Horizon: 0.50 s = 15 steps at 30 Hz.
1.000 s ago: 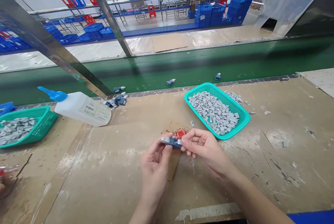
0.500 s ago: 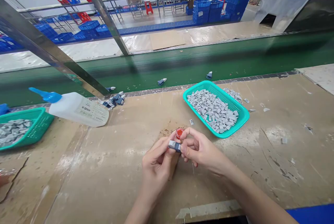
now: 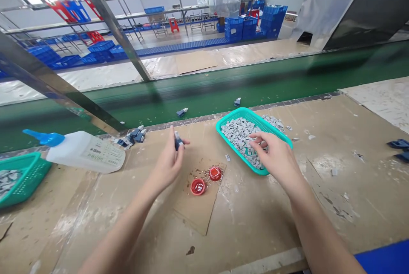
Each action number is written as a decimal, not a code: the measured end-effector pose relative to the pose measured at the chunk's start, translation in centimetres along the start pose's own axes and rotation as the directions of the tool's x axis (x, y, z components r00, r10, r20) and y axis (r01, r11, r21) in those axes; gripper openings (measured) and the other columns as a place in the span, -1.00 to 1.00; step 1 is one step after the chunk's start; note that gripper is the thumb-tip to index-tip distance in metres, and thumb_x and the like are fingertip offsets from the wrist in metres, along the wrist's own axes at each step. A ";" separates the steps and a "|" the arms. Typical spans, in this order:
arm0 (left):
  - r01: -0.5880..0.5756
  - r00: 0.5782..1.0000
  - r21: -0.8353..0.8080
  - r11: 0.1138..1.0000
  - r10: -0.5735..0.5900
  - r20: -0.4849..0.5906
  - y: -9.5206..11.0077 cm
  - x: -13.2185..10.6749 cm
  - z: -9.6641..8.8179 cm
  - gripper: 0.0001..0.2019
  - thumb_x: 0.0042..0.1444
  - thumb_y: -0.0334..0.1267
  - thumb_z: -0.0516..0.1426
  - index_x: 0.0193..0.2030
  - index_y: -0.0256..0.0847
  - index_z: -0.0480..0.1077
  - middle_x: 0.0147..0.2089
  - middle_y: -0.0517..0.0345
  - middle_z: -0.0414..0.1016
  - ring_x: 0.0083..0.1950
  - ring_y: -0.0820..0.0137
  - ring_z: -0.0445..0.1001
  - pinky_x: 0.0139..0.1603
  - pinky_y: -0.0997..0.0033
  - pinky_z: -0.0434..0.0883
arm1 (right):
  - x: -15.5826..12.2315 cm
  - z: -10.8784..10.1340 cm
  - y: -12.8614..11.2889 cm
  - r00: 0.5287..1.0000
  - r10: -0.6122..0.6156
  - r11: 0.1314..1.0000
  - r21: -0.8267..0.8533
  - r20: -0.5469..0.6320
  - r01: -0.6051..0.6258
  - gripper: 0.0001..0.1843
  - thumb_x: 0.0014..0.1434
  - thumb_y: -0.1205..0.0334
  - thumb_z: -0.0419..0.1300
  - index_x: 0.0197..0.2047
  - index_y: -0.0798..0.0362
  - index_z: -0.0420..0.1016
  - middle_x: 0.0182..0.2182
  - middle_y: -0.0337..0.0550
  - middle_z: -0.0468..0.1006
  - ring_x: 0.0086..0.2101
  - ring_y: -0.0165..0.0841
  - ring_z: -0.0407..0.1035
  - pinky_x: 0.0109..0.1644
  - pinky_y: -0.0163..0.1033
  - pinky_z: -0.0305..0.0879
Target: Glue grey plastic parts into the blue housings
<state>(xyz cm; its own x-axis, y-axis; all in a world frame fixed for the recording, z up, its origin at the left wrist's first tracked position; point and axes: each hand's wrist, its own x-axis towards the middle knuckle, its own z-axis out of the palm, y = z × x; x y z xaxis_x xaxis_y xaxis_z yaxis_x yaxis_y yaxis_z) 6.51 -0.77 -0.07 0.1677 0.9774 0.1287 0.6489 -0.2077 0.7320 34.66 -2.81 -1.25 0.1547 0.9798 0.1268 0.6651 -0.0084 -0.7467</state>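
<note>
Above the table, my left hand (image 3: pixel 168 159) is closed around a small dark blue and grey plastic part (image 3: pixel 178 141). My right hand (image 3: pixel 271 148) hovers over the teal basket (image 3: pixel 275 131), its fingers curved and slightly apart; I can make out nothing between them. Many small flat grey pieces (image 3: pixel 238 133) fill that basket. Between my hands, two small red cups (image 3: pixel 198 186) stand on a piece of cardboard (image 3: pixel 194 210), one with glossy red liquid inside. A loose grey piece (image 3: pixel 228 157) lies beside the basket.
A white squeeze bottle (image 3: pixel 86 150) with a blue cap lies at the left, near another teal basket (image 3: pixel 35 180). Blue-grey parts (image 3: pixel 136 135) are piled behind it. Two more sit on the green conveyor belt (image 3: pixel 204 90). A metal post (image 3: pixel 111 22) rises at the left.
My hands were together over the red cups and have parted. The left carried the blue and grey part leftward and forward; the right moved to the basket. The view has shifted, showing both cups.
</note>
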 end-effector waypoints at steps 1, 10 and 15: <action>-0.027 1.000 0.093 0.995 0.028 -0.005 -1.0 1.5 -0.7 -0.26 0.24 -0.18 -0.06 0.42 -0.30 -0.40 0.03 -0.10 0.43 -0.03 0.24 0.39 0.15 0.20 0.22 | 0.6 0.2 0.6 1.000 -0.020 0.994 -0.112 0.001 0.020 -0.79 0.17 0.11 0.15 -0.16 -0.05 0.53 -0.30 -0.11 0.56 -0.28 -0.18 0.40 -0.27 -0.15 0.23; 0.012 0.999 0.668 0.745 0.027 -0.047 -8.5 13.4 -4.5 -0.28 0.17 -0.34 -0.13 0.34 -0.76 -0.38 -0.04 -0.52 0.39 -0.06 -0.08 0.38 -0.08 0.05 0.32 | 1.7 3.2 0.1 0.991 0.070 0.911 -0.413 0.116 -0.016 -0.77 0.20 0.09 0.16 -0.18 -0.06 0.60 -0.34 -0.03 0.56 -0.18 -0.03 0.33 -0.27 -0.12 0.20; 0.018 0.999 0.711 0.703 -0.041 0.014 -10.9 17.2 -4.7 -0.36 0.13 -0.42 -0.10 0.34 -0.61 -0.20 -0.08 -0.42 0.45 -0.16 -0.01 0.46 -0.13 0.10 0.33 | 1.4 3.2 -0.2 0.994 0.014 0.877 -0.479 0.107 0.040 -0.76 0.23 0.14 0.12 -0.18 -0.02 0.61 -0.31 0.02 0.53 -0.12 -0.01 0.28 -0.26 -0.13 0.22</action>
<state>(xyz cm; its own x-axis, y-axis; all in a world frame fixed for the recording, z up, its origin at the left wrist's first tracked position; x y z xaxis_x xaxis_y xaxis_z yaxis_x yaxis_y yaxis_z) -1.18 18.53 -2.68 0.1517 0.9844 0.0889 0.9869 -0.1558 0.0412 32.38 -0.80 -3.00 0.0844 0.9954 0.0458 0.9393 -0.0641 -0.3371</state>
